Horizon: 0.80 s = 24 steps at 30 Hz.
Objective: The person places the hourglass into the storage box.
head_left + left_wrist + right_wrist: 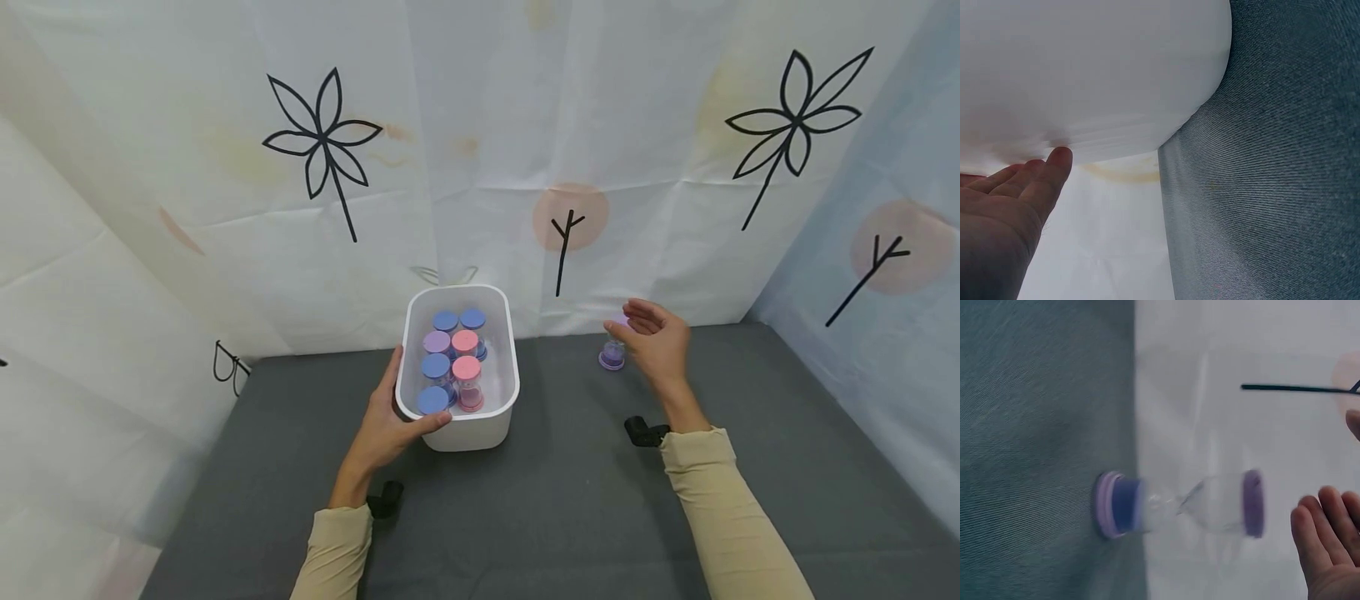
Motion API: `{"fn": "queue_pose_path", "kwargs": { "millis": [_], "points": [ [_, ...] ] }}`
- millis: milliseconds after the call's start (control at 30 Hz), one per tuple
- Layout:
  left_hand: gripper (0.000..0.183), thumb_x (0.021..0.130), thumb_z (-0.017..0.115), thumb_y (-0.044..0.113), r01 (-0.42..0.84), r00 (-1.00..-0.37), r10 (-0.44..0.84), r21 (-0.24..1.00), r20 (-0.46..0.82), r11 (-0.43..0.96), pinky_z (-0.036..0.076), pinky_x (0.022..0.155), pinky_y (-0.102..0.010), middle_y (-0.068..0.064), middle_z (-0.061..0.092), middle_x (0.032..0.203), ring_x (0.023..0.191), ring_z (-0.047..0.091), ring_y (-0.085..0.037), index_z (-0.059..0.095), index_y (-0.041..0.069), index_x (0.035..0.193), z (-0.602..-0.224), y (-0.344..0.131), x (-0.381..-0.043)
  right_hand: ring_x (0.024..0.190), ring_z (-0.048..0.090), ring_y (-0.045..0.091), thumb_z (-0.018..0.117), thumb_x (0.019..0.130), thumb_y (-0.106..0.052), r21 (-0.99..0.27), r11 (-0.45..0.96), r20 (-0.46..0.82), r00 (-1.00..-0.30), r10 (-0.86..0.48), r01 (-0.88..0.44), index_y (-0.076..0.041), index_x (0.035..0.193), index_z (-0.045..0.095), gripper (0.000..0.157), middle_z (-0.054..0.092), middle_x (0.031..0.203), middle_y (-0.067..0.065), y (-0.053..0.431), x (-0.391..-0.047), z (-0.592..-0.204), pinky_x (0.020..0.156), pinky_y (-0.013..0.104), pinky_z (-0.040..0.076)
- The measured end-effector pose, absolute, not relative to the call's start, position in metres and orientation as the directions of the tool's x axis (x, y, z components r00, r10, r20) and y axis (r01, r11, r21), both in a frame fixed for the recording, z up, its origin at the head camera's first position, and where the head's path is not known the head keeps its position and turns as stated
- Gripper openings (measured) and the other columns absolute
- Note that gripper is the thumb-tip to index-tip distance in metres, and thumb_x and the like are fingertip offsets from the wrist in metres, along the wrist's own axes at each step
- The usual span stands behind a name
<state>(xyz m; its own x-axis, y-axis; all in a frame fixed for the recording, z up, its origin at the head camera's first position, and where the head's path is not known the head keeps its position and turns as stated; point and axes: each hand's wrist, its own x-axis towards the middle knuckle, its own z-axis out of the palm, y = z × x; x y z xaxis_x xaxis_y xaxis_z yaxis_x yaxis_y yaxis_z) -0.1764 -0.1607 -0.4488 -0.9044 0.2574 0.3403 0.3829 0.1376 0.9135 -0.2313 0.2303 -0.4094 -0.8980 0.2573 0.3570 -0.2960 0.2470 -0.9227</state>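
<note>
A white plastic box (pixel 497 425) stands on the grey cloth and holds several small hourglasses with blue, pink and purple caps, among them a pink hourglass (pixel 467 371). My left hand (pixel 386 433) rests against its near left corner, thumb along the front rim. In the left wrist view the fingers (pixel 1047 181) lie nearly straight against the outer wall. A purple hourglass (pixel 1210 503) stands upright on the cloth, right of the box, its sand in the lower bulb. Beside and partly in front of it is my right hand (pixel 660 342), thumb and fingers apart; the right wrist view shows a gap between them.
Grey cloth (pixel 555 517) covers the table. A white fabric wall (pixel 480 225) with printed plants rises behind the table, and a bluish fabric side (pixel 862 350) closes the right. Each wrist wears a black camera mount (pixel 645 432).
</note>
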Motion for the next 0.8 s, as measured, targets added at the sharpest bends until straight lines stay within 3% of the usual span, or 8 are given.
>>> {"fn": "queue_pose_path", "kwargs": {
  "millis": [167, 367, 467, 633, 800],
  "points": [
    [0.117, 0.078, 0.088, 0.01, 0.383, -0.905, 0.257, 0.913, 0.34, 0.141, 0.041, 0.104, -0.061, -0.015, 0.033, 0.16, 0.136, 0.044, -0.036, 0.011, 0.017, 0.165, -0.448, -0.161, -0.176, 0.124, 0.059, 0.032, 0.083, 0.085, -0.004, -0.938, 0.255, 0.312, -0.892, 0.326, -0.235, 0.005, 0.14, 0.057, 0.062, 0.061, 0.135, 0.024, 0.242, -0.236, -0.428, 0.106, 0.04, 0.045],
    [0.117, 0.078, 0.088, 0.01, 0.389, -0.902, 0.262, 0.909, 0.343, 0.148, 0.04, 0.106, -0.06, -0.015, 0.032, 0.161, 0.138, 0.044, -0.034, 0.01, 0.018, 0.165, -0.448, -0.161, -0.176, 0.131, 0.054, 0.037, 0.084, 0.084, -0.007, -0.951, 0.256, 0.261, -0.898, 0.353, -0.176, 0.006, 0.144, 0.052, 0.07, 0.057, 0.14, 0.025, 0.244, -0.243, -0.444, 0.107, 0.04, 0.045],
    [0.116, 0.078, 0.088, 0.01, 0.389, -0.901, 0.264, 0.909, 0.343, 0.148, 0.04, 0.106, -0.06, -0.014, 0.032, 0.161, 0.138, 0.044, -0.035, 0.01, 0.018, 0.165, -0.448, -0.161, -0.176, 0.129, 0.056, 0.036, 0.085, 0.083, -0.007, -0.955, 0.246, 0.249, -0.898, 0.363, -0.165, 0.007, 0.142, 0.053, 0.068, 0.058, 0.138, 0.025, 0.241, -0.247, -0.45, 0.103, 0.032, 0.048],
    [0.116, 0.079, 0.088, 0.011, 0.388, -0.902, 0.263, 0.909, 0.342, 0.151, 0.041, 0.106, -0.06, -0.014, 0.032, 0.161, 0.137, 0.044, -0.035, 0.011, 0.018, 0.165, -0.448, -0.161, -0.176, 0.116, 0.063, 0.031, 0.084, 0.083, -0.005, -0.963, 0.218, 0.233, -0.891, 0.389, -0.157, 0.008, 0.139, 0.056, 0.064, 0.064, 0.129, 0.026, 0.234, -0.249, -0.456, 0.082, 0.011, 0.049],
    [0.116, 0.078, 0.088, 0.012, 0.38, -0.906, 0.26, 0.913, 0.335, 0.149, 0.041, 0.106, -0.06, -0.014, 0.032, 0.161, 0.138, 0.044, -0.034, 0.01, 0.018, 0.165, -0.448, -0.161, -0.176, 0.116, 0.063, 0.034, 0.083, 0.085, -0.005, -0.96, 0.243, 0.233, -0.878, 0.419, -0.139, 0.009, 0.139, 0.056, 0.062, 0.063, 0.129, 0.028, 0.229, -0.251, -0.458, 0.078, 0.008, 0.047]
  ]
}}
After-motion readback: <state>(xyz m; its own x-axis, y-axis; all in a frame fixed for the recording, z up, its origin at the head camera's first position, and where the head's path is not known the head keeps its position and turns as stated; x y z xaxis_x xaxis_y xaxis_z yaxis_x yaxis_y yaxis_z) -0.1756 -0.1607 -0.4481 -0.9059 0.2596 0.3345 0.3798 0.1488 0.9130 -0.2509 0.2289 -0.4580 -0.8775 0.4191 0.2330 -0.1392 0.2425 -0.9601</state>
